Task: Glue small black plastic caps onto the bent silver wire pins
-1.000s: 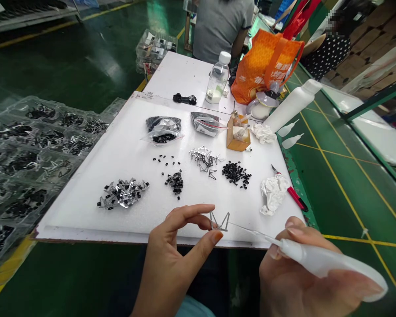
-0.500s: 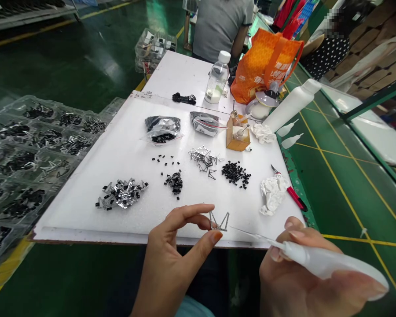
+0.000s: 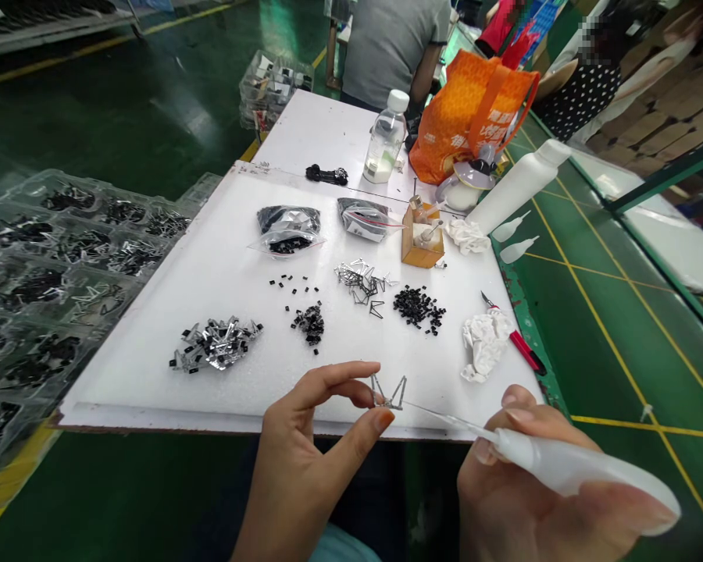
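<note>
My left hand (image 3: 316, 445) pinches a small bent metal clip (image 3: 390, 393) between thumb and fingertips, just above the near edge of the white foam board (image 3: 223, 265). My right hand (image 3: 533, 499) is wrapped round a white squeeze applicator bottle (image 3: 586, 472). Its thin needle tip (image 3: 430, 414) points left and touches the clip's lower right end.
On the board lie piles of metal clips (image 3: 363, 279), small black parts (image 3: 419, 306), silver-black assemblies (image 3: 216, 343), two plastic bags (image 3: 290, 228), crumpled tissue (image 3: 485, 343), a red knife (image 3: 519, 339) and a small cardboard box (image 3: 422, 238). Clear trays (image 3: 47, 265) fill the left. Seated people are behind.
The applicator's needle tip has crept slightly left until it meets the clip. My left hand and the clip stay still.
</note>
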The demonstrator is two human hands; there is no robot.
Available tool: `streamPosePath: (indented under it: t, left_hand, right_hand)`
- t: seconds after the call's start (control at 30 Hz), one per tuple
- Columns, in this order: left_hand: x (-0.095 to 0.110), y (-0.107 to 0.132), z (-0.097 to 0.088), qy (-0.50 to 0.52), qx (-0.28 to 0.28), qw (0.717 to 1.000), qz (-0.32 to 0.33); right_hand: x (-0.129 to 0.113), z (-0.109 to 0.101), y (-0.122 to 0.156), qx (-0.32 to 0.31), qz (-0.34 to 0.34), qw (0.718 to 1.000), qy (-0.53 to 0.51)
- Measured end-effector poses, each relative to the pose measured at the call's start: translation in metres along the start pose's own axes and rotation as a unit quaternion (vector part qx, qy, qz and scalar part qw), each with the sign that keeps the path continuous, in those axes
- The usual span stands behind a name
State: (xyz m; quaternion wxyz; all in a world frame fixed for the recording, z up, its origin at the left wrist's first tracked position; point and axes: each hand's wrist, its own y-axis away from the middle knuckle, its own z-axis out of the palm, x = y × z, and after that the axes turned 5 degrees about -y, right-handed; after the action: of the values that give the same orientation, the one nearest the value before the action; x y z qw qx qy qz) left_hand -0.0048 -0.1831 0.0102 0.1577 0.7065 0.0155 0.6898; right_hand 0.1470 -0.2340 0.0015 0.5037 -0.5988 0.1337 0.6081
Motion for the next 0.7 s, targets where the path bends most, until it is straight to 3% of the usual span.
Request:
streamPosePath:
  t: [0.13, 0.3, 0.37, 0.43, 0.57, 0.7]
  left_hand:
    - [0.0, 0.001, 0.0, 0.003, 0.0, 1.0, -0.002]
    - [-0.002, -0.002, 0.001, 0.01, -0.006, 1.0, -0.006]
    - [-0.005, -0.003, 0.0, 0.012, -0.008, 1.0, -0.014]
    - [-0.007, -0.003, -0.001, 0.019, -0.015, 0.999, -0.024]
    - [-0.005, 0.005, -0.001, 0.043, -0.036, 0.998, -0.038]
    - [0.003, 0.019, 0.003, 0.099, -0.013, 0.994, -0.049]
  right_hand:
    - [0.003, -0.004, -0.001, 0.002, 0.012, 1.0, -0.021]
    - [0.025, -0.012, -0.012, 0.069, 0.112, 0.991, -0.009]
    - [0.039, -0.012, -0.022, 0.045, 0.152, 0.987, 0.017]
    - [0.05, -0.008, -0.033, -0.062, 0.192, 0.976, 0.08]
    - [0.06, 0.021, -0.045, -0.334, 0.235, 0.897, 0.171]
    - [0.058, 0.063, -0.035, -0.467, 0.218, 0.829, 0.215]
